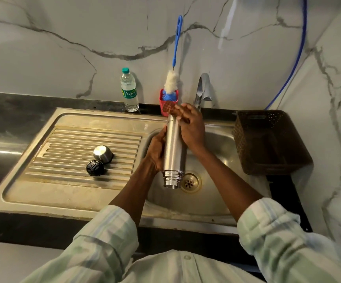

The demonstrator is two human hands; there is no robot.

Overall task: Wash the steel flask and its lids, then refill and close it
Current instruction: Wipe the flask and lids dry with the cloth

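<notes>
I hold the steel flask (173, 152) over the sink bowl (216, 148), its open threaded mouth pointing toward me and down, near the drain (190, 182). My left hand (157, 152) grips its side near the mouth. My right hand (191, 125) wraps the far, bottom end, with the fingers spread over it. The steel cap (102, 153) and the black inner lid (94, 168) lie side by side on the ribbed draining board (67, 144), left of the bowl.
A bottle brush (172, 78) with a blue handle stands in a red holder (163, 104) behind the sink. A plastic water bottle (129, 90) stands left of it. The tap (203, 88) rises behind the bowl. A brown basket (267, 139) sits at the right.
</notes>
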